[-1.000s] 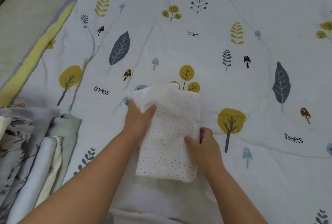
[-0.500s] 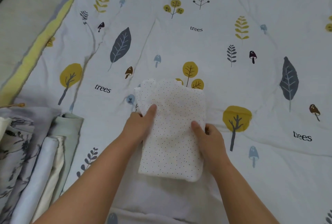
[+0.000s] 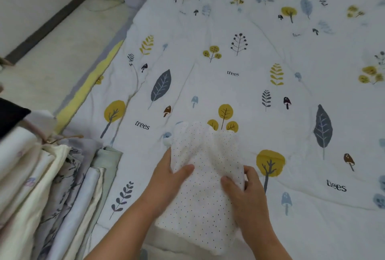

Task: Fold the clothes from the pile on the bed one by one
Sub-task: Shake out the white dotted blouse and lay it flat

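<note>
Both hands grip the folded dotted garment (image 3: 205, 186) near the bed's (image 3: 250, 61) front edge: left hand (image 3: 166, 178), right hand (image 3: 245, 195).

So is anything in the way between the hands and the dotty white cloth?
No. Both hands are already on the dotted white cloth: the left hand grips its left edge, the right hand grips its right edge. Nothing lies between them.
</note>
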A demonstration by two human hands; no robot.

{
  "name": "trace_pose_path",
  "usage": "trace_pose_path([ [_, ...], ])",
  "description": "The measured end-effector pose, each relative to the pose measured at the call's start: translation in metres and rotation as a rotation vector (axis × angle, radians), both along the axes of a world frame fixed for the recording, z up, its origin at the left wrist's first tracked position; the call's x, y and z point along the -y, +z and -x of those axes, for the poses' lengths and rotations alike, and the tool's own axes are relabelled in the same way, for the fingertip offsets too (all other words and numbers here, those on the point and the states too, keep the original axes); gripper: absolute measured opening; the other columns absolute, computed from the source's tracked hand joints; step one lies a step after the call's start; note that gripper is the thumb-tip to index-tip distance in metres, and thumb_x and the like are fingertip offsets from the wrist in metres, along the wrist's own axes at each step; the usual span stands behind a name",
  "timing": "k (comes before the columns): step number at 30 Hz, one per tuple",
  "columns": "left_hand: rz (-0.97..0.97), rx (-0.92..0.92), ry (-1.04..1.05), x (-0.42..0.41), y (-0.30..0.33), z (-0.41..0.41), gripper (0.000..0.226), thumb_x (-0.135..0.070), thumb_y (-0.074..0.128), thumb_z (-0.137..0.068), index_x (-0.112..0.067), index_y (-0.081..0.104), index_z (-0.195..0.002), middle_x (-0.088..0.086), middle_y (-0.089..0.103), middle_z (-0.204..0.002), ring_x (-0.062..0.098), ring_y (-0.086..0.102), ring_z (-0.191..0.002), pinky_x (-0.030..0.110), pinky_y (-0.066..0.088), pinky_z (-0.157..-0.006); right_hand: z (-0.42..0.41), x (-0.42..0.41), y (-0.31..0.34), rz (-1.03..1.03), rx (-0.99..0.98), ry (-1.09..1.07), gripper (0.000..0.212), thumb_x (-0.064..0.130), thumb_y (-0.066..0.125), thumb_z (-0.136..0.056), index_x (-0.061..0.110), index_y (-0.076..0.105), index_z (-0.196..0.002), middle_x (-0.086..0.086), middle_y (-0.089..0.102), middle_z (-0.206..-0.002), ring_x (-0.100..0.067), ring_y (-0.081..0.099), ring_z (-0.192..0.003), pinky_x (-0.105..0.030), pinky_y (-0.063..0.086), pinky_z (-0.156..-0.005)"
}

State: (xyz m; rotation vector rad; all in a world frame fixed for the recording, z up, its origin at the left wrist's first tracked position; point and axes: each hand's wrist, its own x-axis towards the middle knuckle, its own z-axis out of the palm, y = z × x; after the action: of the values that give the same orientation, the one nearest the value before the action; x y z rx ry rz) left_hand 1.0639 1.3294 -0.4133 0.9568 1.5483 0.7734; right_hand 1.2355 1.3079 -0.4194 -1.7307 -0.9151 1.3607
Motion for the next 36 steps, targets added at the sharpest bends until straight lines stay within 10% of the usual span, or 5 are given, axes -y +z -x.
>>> trace_pose_path([
  [10, -0.093, 0.071, 0.077, 0.043, 0.133, 0.015, 0.032, -0.021, 0.063, -0.087, -0.042, 0.054, -0.109, -0.028, 0.067, -0.098, -0.004, 0.066, -0.087, 0.011, 0.051, -0.061, 0.007, 0.04, 0.13, -0.142, -0.022, 0.037, 0.02, 0.02, 0.067, -0.08, 0.032, 0.054, -0.088, 0.01, 0.069, -0.072, -0.006, 0.065, -0.065, -0.022, 0.049, -0.054],
  [18, -0.172, 0.046, 0.154, 0.09, 0.242, 0.05, 0.036, -0.026, 0.064, -0.086, -0.05, 0.052, -0.11, -0.025, 0.068, -0.102, -0.002, 0.066, -0.09, 0.019, 0.053, -0.069, 0.04, 0.069, 0.228, -0.245, -0.091, 0.166, 0.018, 0.02, 0.064, -0.082, 0.032, 0.052, -0.091, 0.022, 0.067, -0.075, 0.002, 0.063, -0.066, -0.012, 0.045, -0.048],
  [25, -0.184, -0.076, 0.165, 0.121, 0.315, 0.119, 0.037, -0.022, 0.062, -0.087, -0.041, 0.054, -0.118, -0.011, 0.066, -0.112, 0.011, 0.063, -0.102, 0.041, 0.051, -0.091, 0.109, 0.091, 0.284, -0.283, -0.189, 0.285, 0.021, 0.022, 0.062, -0.084, 0.035, 0.05, -0.096, 0.013, 0.067, -0.081, -0.002, 0.065, -0.072, -0.017, 0.048, -0.056],
  [36, -0.136, -0.041, 0.15, 0.116, 0.34, 0.27, 0.031, -0.014, 0.061, -0.089, -0.039, 0.057, -0.107, -0.011, 0.072, -0.096, 0.009, 0.07, -0.084, 0.024, 0.054, -0.065, 0.263, 0.092, 0.303, -0.253, -0.271, 0.274, 0.021, 0.02, 0.061, -0.084, 0.033, 0.049, -0.097, 0.008, 0.067, -0.091, -0.009, 0.066, -0.08, -0.027, 0.052, -0.067],
])
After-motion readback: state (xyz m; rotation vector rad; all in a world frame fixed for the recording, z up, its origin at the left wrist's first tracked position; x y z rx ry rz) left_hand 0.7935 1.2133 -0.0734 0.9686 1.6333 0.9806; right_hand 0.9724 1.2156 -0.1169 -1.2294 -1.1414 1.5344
